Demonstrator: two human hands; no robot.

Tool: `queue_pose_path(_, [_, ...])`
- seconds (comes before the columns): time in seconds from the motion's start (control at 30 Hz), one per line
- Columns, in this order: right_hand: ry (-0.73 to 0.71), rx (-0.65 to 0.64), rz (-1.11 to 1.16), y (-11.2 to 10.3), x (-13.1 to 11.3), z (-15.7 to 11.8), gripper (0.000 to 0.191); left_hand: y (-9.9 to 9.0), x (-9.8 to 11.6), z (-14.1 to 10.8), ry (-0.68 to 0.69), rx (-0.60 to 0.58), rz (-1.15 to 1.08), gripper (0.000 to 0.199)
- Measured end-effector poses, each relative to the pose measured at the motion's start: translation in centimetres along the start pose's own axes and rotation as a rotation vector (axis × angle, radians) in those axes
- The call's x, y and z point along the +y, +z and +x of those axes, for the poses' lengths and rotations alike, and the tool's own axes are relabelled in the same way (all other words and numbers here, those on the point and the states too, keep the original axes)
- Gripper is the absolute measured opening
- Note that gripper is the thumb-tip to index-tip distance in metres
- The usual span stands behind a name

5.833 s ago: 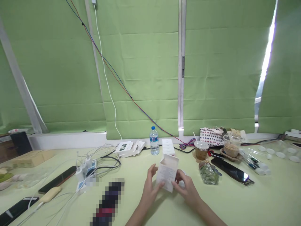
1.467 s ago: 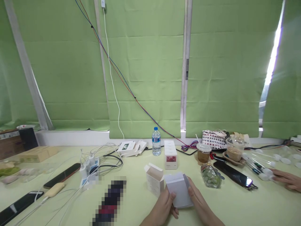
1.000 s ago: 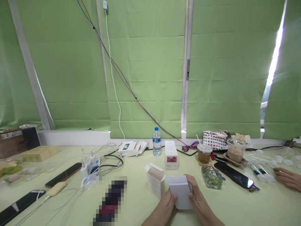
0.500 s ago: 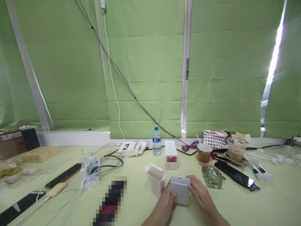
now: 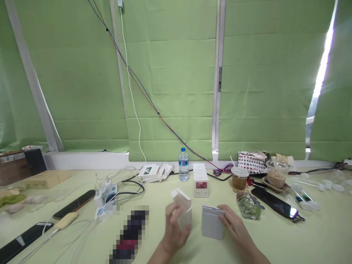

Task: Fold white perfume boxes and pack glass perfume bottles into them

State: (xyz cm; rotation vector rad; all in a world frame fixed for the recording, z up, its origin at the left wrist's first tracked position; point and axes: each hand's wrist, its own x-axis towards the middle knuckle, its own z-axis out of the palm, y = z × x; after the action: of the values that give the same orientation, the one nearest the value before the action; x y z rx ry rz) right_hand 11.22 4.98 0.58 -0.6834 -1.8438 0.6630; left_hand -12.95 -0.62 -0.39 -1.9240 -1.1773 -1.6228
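Fingers of the right hand (image 5: 233, 223) pinch the upper edge of a plain pale packet (image 5: 212, 222); left of it, the left hand (image 5: 176, 225) curls around an open white carton (image 5: 183, 206). Beyond both, a boxed stack's (image 5: 201, 180) small print is unreadable.

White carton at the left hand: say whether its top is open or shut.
Open. The white carton has a flap sticking up above the left hand, not tucked in.
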Motion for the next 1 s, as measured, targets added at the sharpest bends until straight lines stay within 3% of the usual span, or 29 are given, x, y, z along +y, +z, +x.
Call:
queue_pose_path(0.03, [-0.015,0.003,-0.007,0.2,0.1,-0.1,0.037,-0.3,-0.6,0.5,-0.023,0.074,0.042,0.043])
queue_pose_path(0.1, [-0.034,-0.004,-0.013,0.3,0.3,-0.2,0.037,-0.7,-1.5,1.5,-0.121,0.068,0.063,0.051])
queue_pose_path(0.27, [-0.014,-0.084,-0.015,-0.1,0.6,-0.1,0.033,-0.4,-2.5,1.8,-0.406,-0.258,-0.065,0.081])
queue_pose_path(0.37, [-0.034,-0.086,-0.023,-0.1,0.5,0.0,0.034,0.4,-1.9,1.1,-0.582,-0.369,-0.157,0.079])
queue_pose_path(0.6, [-0.084,-0.056,0.041,-0.5,0.1,-0.6,0.029,2.8,0.5,0.6,-0.719,-0.206,-0.299,0.079])
queue_pose_path(0.73, [0.055,0.271,0.158,-1.5,0.6,-0.1,0.034,3.4,1.0,0.8,-0.857,-0.189,-0.435,0.082])
queue_pose_path(0.8, [0.102,0.358,0.228,-1.6,0.7,0.9,0.038,3.3,1.1,0.8,-0.863,-0.222,-0.529,0.084])
queue_pose_path(1.0, [0.088,0.276,0.337,0.4,-1.2,5.4,0.039,3.7,0.7,-0.8,-0.821,-0.325,-0.603,0.079])
